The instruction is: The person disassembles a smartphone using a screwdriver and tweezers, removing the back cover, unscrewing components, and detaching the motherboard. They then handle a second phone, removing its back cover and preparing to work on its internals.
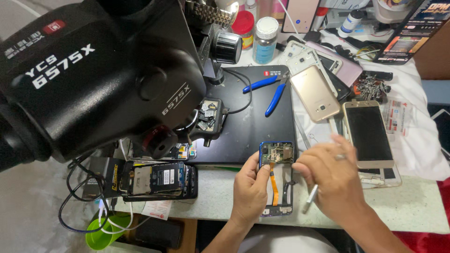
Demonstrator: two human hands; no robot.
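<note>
Left hand is closed on the lower left edge of the opened blue phone, which lies flat at the table's front edge, partly on the black work mat; my thumb rests beside the orange flex cable. Right hand is closed around a slim metal tool, positioned over the phone's right side. Blue-handled pliers lie farther back on the mat, near a gold phone. A microscope head overhangs the left area.
</note>
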